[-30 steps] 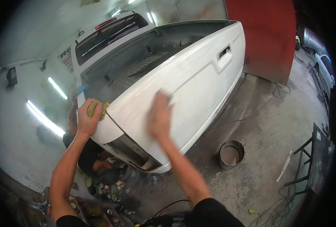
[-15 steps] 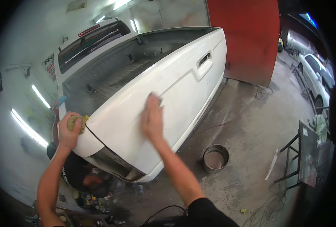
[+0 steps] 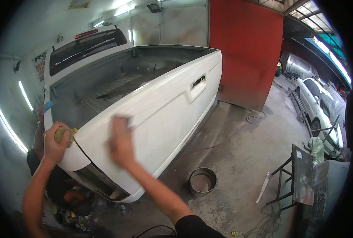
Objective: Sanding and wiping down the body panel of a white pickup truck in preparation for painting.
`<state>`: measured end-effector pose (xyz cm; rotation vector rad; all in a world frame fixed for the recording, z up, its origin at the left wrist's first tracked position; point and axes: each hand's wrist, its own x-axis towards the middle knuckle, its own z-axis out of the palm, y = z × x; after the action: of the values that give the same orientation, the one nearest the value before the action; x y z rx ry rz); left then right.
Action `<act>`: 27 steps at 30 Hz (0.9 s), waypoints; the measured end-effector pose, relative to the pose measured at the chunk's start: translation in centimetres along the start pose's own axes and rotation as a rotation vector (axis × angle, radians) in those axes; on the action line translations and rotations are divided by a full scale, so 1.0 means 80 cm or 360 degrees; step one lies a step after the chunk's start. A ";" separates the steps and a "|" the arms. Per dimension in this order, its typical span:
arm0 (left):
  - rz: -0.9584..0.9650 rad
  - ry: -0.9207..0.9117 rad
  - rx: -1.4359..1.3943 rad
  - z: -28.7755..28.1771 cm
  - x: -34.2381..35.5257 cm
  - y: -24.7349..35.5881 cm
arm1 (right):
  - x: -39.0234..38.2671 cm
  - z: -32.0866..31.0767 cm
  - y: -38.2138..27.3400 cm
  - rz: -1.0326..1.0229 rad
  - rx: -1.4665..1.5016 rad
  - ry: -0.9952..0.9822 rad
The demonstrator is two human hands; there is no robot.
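White tailgate (image 3: 160, 129) before us, our hands are apart: left hand (image 3: 56, 144) clasping a yellowish sponge (image 3: 60, 134) by its near corner, perhaps bracing us; blurred right hand (image 3: 121, 142) over it, grip unclear.

Two tube lights (image 3: 11, 129) glow along the pale left wall (image 3: 5, 77). A tall red panel (image 3: 246, 55) stands beside the smudged back wall (image 3: 180, 27). The grey floor (image 3: 234, 154) is stained; metal beams (image 3: 297, 6) cross the upper right.
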<state>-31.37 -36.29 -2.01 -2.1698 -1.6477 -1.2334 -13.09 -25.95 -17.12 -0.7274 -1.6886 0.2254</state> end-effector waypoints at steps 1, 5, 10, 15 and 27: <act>0.0014 -0.0010 -0.0027 0.000 0.001 0.004 | -0.002 -0.012 0.003 -0.0007 -0.0022 -0.0012; 0.0033 -0.0052 -0.0015 -0.004 0.001 0.012 | 0.040 -0.070 0.106 -0.0313 -0.0397 0.0070; 0.0047 -0.0046 -0.0035 0.006 0.010 0.022 | 0.114 -0.140 0.151 0.0238 -0.0092 0.0483; -0.0060 0.0005 -0.0022 -0.004 0.002 0.001 | -0.005 -0.009 -0.026 -0.0093 -0.0168 0.0021; -0.0025 0.0033 -0.0031 0.002 0.003 0.009 | 0.026 -0.037 -0.011 -0.0361 -0.0069 0.0023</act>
<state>-30.62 -36.29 -1.71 -2.1519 -1.6547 -1.2773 -10.78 -26.15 -14.17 -0.5623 -1.7504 0.0244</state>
